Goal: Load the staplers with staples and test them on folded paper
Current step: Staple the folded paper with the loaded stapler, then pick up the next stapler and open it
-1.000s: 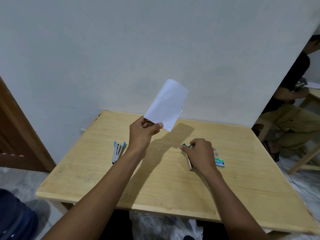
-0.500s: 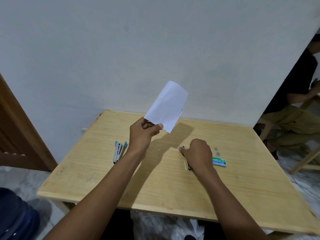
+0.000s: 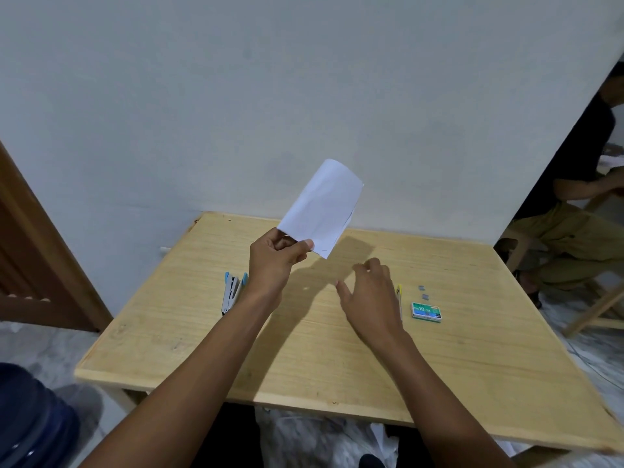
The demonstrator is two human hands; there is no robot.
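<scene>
Two staplers, one folded sheet and one staple box, listed from your left.

1. Silver metal stapler with light blue tips (image 3: 232,292): lies flat on the left half of the table, sprung open in a narrow V. Its blue ends point toward the wall, and it is just beside your left forearm.
2. Your left hand (image 3: 273,261): raised above the table, thumb and curled fingers pinching the lower corner of the next item.
3. Folded white paper sheet (image 3: 322,207): held in the air and tilted up to the right. The top edge is rounded, the layers part slightly along the right edge, and its shadow falls on the wood below.
4. Your right hand (image 3: 371,295): over the middle of the table, fingers loosely spread, gripping nothing. You cannot tell whether it touches the wood.
5. Slim stapler with a yellow tip (image 3: 399,298): on the table just behind that hand and mostly hidden by it.
6. Small grey staple strips (image 3: 424,296): a few, loose on the wood to the right of the yellow stapler.
7. Green cardboard staple box (image 3: 426,311): flat and marked "No.10", just on your side of the strips.

Surface: pale square wooden table (image 3: 304,366), its far edge against a plain grey-white wall (image 3: 236,96).

Room, from your left:
- Dark blue rounded object (image 3: 30,417), low beside you.
- Brown wooden door (image 3: 30,265).
- Pale mottled floor (image 3: 50,349).
- Another seated person (image 3: 574,231) in a dark top and olive trousers, past the wall's right edge.
- Light wooden furniture legs (image 3: 594,309), near that person.
</scene>
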